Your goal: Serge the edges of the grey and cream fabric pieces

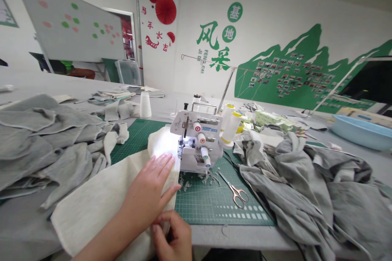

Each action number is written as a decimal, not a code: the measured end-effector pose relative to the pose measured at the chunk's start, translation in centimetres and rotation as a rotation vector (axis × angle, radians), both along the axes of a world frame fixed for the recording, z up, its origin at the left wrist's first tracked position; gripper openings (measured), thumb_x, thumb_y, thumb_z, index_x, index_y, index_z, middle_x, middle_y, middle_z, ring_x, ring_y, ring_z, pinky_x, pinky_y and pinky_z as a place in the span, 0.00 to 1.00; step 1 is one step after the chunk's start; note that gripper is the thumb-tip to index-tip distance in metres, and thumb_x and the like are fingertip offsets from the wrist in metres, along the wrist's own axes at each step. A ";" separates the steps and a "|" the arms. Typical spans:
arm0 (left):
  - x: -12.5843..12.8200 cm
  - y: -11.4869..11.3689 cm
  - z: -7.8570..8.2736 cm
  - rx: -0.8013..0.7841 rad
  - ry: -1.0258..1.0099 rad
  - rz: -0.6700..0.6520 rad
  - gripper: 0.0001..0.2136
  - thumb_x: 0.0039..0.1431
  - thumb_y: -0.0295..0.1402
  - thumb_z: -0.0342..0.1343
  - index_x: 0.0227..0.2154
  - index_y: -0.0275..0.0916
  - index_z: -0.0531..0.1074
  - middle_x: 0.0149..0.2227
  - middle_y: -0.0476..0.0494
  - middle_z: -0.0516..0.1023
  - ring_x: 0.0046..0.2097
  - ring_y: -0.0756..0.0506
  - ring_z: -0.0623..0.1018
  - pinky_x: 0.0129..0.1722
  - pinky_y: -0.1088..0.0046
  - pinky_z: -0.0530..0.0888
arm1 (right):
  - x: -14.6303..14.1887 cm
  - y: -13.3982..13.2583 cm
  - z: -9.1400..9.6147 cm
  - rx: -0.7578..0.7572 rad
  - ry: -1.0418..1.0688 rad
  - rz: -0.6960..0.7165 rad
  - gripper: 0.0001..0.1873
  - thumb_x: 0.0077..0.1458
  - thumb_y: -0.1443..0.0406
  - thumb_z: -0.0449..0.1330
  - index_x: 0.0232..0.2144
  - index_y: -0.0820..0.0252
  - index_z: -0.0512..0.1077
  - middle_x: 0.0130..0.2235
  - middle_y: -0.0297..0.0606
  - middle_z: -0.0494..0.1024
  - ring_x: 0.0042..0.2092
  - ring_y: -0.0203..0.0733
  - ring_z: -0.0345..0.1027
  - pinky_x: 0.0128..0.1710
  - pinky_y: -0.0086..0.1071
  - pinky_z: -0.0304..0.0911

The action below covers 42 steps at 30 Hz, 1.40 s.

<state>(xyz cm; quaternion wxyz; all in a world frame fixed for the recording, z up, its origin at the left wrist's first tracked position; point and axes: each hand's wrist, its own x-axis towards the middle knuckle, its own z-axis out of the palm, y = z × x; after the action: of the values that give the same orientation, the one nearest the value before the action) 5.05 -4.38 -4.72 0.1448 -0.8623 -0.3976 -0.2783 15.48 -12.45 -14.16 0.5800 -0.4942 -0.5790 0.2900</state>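
Cloth (101,212) looks soft and floppy, so best held near the edge; it's at 6 o'clock, running up under the serger (196,138). Left hand (153,183) lies flat on it, fingers spread wide; right hand (173,236) pinches a fold. Scissors (233,193) sit on the mat (208,208) at 4 o'clock, with grey fabric (39,147) piled at 9 and (294,187) at 3.
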 end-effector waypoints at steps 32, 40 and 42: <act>-1.0 -4.1 -0.9 -0.018 -0.035 -0.031 0.31 0.64 0.41 0.54 0.66 0.35 0.57 0.66 0.37 0.64 0.65 0.36 0.66 0.63 0.52 0.66 | -1.0 0.3 -2.2 0.059 0.017 -0.068 0.08 0.54 0.66 0.54 0.23 0.57 0.68 0.23 0.30 0.73 0.24 0.35 0.63 0.25 0.27 0.54; -0.3 -2.5 -0.9 0.004 -0.059 -0.023 0.29 0.65 0.43 0.53 0.64 0.33 0.60 0.64 0.33 0.67 0.64 0.36 0.68 0.63 0.52 0.65 | -0.5 0.4 -0.6 0.093 -0.026 -0.059 0.08 0.52 0.66 0.57 0.22 0.57 0.65 0.20 0.26 0.66 0.21 0.33 0.55 0.21 0.25 0.50; -0.3 -2.4 -0.8 0.005 -0.053 -0.019 0.28 0.65 0.42 0.52 0.63 0.33 0.61 0.63 0.33 0.68 0.64 0.36 0.68 0.62 0.51 0.66 | -0.4 0.4 -0.5 0.091 -0.003 -0.034 0.06 0.52 0.66 0.57 0.24 0.57 0.69 0.21 0.28 0.70 0.23 0.34 0.58 0.23 0.26 0.53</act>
<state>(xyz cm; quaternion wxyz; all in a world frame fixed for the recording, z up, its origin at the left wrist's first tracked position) 4.73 -6.76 -5.50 0.1336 -0.8578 -0.3925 -0.3036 15.07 -12.03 -14.70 0.6058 -0.4776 -0.5840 0.2527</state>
